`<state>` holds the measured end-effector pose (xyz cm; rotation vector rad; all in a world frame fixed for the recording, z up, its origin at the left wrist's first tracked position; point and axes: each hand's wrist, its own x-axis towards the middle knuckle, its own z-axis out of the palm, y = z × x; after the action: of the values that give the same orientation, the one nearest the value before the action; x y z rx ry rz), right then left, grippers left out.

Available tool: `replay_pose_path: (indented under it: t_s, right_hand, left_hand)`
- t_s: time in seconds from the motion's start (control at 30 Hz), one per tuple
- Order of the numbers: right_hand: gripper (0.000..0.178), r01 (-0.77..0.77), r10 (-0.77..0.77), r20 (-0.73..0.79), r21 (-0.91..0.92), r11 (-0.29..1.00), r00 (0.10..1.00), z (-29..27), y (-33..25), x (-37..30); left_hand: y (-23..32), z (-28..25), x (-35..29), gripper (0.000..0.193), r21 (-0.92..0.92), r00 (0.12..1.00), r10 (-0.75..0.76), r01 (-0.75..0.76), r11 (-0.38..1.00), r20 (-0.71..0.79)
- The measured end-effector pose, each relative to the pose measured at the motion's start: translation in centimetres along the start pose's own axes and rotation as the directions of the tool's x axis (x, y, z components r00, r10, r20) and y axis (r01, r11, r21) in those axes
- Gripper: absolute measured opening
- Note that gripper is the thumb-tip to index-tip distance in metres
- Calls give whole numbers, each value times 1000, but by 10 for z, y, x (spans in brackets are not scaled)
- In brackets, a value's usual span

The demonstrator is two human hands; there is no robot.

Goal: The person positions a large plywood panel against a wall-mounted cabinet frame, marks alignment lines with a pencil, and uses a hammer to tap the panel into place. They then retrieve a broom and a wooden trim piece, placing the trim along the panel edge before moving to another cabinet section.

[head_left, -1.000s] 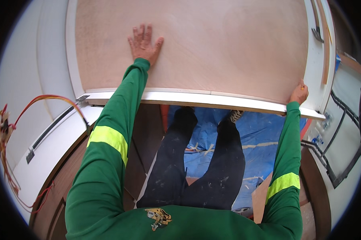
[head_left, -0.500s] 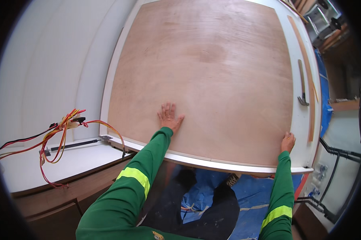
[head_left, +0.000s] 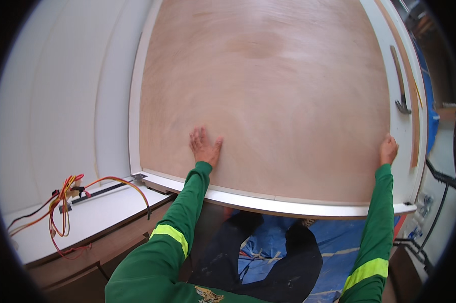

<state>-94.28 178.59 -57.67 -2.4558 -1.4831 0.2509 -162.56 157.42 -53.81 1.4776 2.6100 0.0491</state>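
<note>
A broad, light-brown plywood sheet [head_left: 273, 116] lies on a white-edged panel [head_left: 288, 207] in front of me. My left hand [head_left: 204, 145] rests palm down on the sheet, left of its middle, with the fingers spread. At the sheet's right edge, my right hand [head_left: 388, 149] is closed with its fingers curled against that edge; the fingertips are partly hidden. Just beyond the right hand, a claw hammer [head_left: 399, 81] with a wooden handle lies on the white border, its head toward me.
A long wood strip [head_left: 415, 146] lies along the right border. On the left, a tangle of red, yellow and black wires [head_left: 64, 202] sits by a black gas strut [head_left: 104, 191] on a white ledge. Blue sheeting [head_left: 263, 247] covers the floor around my legs. Black metal bars [head_left: 442, 177] stand at right.
My right hand has moved farther away from me along the sheet's right edge, closer to the hammer. My left hand has shifted slightly left on the sheet. The whole view has shifted.
</note>
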Motion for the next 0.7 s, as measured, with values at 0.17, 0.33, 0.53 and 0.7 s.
replay_pose_path:
  t_s: [0.17, 0.33, 0.53, 0.7]
  right_hand:
    - [46, -36, 36, 2, 12, 999, 999, -14, -33, -22]
    - [48, 171, -147, 152, -156, 973, 977, -24, -13, -6]
    - [46, 99, -101, 81, 20, 995, 992, -66, -27, -19]
    - [37, -78, -100, 217, 683, 726, 971, -84, -81, -137]
  left_hand:
    - [-6, 5, -3, 87, 12, 1000, 7, -7, 1000, -30]
    - [21, 14, 17, 83, 108, 960, 247, -234, 966, -132]
    - [80, 13, 13, 85, 28, 979, 190, -189, 982, -66]
    - [69, 13, 11, 87, 18, 977, 204, -203, 979, -68]
